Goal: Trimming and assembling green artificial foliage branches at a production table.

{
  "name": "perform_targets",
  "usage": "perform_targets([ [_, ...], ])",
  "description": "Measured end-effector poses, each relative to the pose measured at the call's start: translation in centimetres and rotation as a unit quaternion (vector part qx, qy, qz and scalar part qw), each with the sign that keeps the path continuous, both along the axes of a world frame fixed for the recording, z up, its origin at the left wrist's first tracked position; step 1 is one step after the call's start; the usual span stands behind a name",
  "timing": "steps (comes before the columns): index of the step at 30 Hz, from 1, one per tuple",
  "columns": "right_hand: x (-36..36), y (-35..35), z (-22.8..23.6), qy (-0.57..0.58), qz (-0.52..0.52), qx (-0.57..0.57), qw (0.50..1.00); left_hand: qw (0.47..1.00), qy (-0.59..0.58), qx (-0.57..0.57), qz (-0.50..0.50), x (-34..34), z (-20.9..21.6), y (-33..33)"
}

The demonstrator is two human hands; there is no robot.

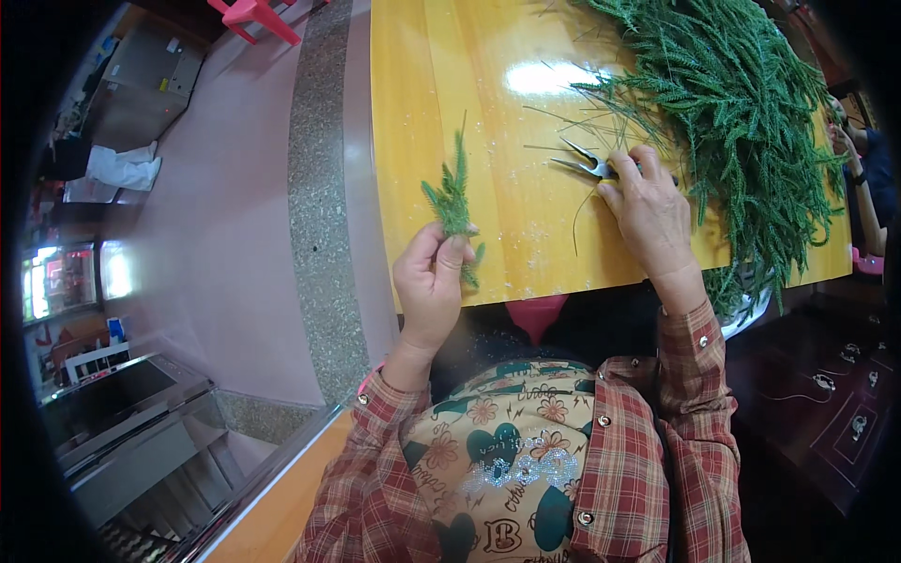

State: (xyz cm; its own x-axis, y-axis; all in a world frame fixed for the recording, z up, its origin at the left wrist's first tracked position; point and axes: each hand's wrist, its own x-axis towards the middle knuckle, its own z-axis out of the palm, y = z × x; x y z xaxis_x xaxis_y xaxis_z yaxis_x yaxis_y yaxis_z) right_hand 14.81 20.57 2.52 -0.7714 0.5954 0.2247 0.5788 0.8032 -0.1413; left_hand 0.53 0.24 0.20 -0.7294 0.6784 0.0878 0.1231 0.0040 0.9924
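Note:
My left hand (435,270) is closed, pinching a small green pine-like sprig (452,202) between thumb and fingers at the table's near left edge. The sprig stands upright, with a thin bare stem at its tip. Over the middle of the table my right hand (649,202) is closed round a pair of pliers (593,167). The metal jaws are parted and point left, with nothing between them; the palm hides most of the handles. Just beyond the pliers lie several loose thin stems (601,117).
A big heap of green sprigs (751,122) covers the table's right side and hangs over its edge. Pale bits are scattered on the yellow table (422,75). Another person's arm (865,188) shows at far right. A pink stool (249,17) stands at upper left.

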Motion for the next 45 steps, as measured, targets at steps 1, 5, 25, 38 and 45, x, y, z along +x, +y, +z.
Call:
perform_targets([
  [1, -0.2, 0.0, 0.3, 0.0, 0.0, 0.001, 1.0, 1.0, -0.004, -0.003, -0.014, 0.1, -0.1, -0.1],
  [5, -2.2, -1.4, 2.0, 0.151, 0.087, 0.039, 0.984, 0.999, 0.006, -0.008, -0.047, 0.2, -0.8, -0.2],
  [25, -4.8, -5.7, 1.1, 0.462, -0.01, -0.643, 0.611, 0.99, 0.061, -0.021, -0.122, 0.8, -1.1, -0.5],
  [38, -1.2, 4.3, 0.0, 0.164, -0.025, 0.003, 0.986, 0.912, -0.347, 0.141, -0.168, 0.9, -0.2, 0.1],
  [45, -3.2, -2.9, 1.4, 0.299, 0.224, -0.26, 0.89, 0.851, -0.447, 0.174, -0.215, 0.3, -1.0, -0.2],
])
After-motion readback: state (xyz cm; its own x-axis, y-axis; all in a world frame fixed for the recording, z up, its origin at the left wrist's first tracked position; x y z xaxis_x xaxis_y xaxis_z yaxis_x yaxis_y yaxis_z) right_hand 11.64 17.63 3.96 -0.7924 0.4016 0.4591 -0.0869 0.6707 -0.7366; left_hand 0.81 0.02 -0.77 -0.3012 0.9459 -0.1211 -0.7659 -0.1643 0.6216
